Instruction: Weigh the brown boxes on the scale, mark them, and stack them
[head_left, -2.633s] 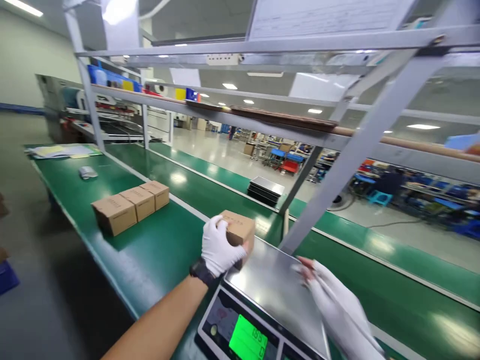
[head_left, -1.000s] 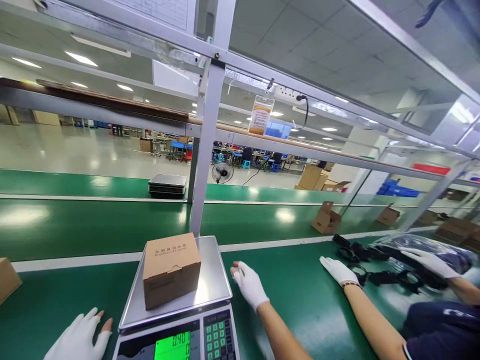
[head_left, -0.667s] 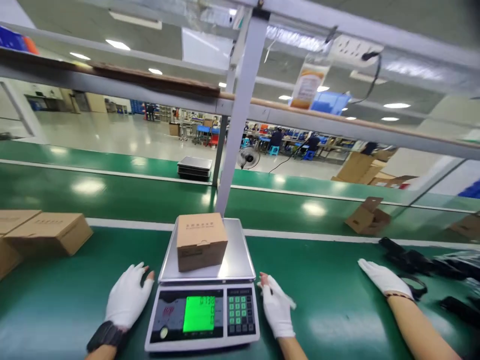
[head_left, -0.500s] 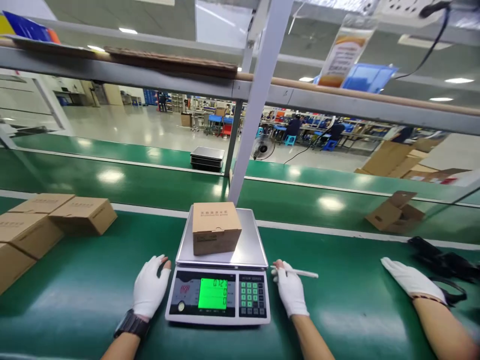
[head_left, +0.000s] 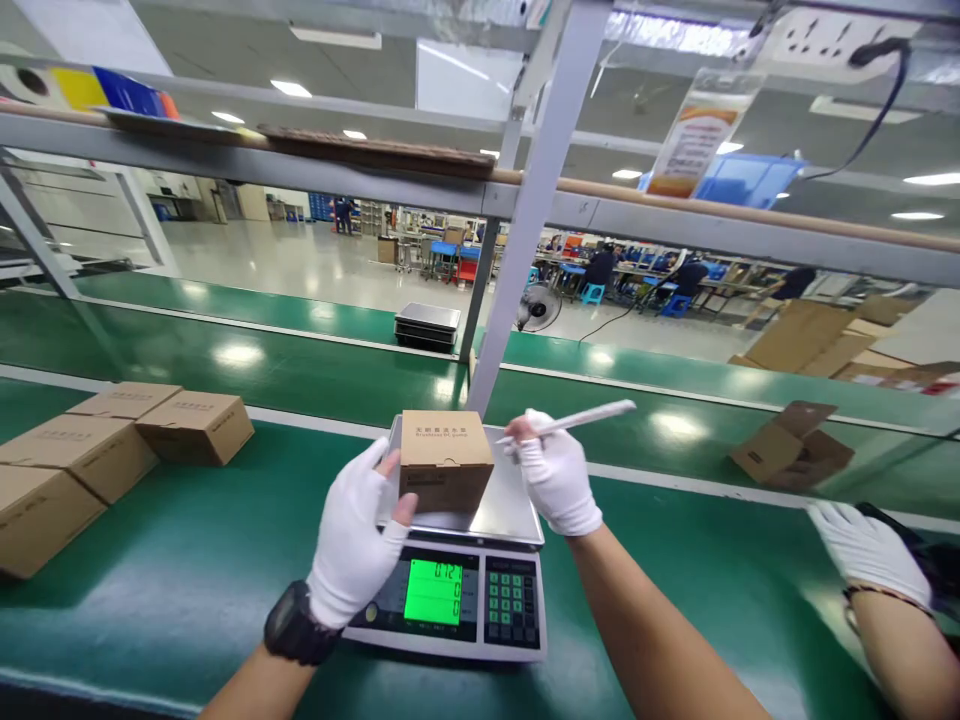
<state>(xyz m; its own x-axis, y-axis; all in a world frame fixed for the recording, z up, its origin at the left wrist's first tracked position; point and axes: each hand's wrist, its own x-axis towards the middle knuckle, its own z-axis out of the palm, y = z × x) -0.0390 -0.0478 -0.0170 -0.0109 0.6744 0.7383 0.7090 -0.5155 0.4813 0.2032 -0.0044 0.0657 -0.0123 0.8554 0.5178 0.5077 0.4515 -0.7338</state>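
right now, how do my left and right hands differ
Your left hand is open beside the box, while your right hand grips a pen. The left hand has a dark watch at its wrist; the right hand has none. Both wear white gloves with some fingertips bare.

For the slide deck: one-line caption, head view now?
Left hand beside a carton on a scale, right hand holding a white pen.

"Brushless DC pump" on carton (head_left: 446, 462), "0.72", last digit unclear, above two zeros on scale display (head_left: 433, 592)
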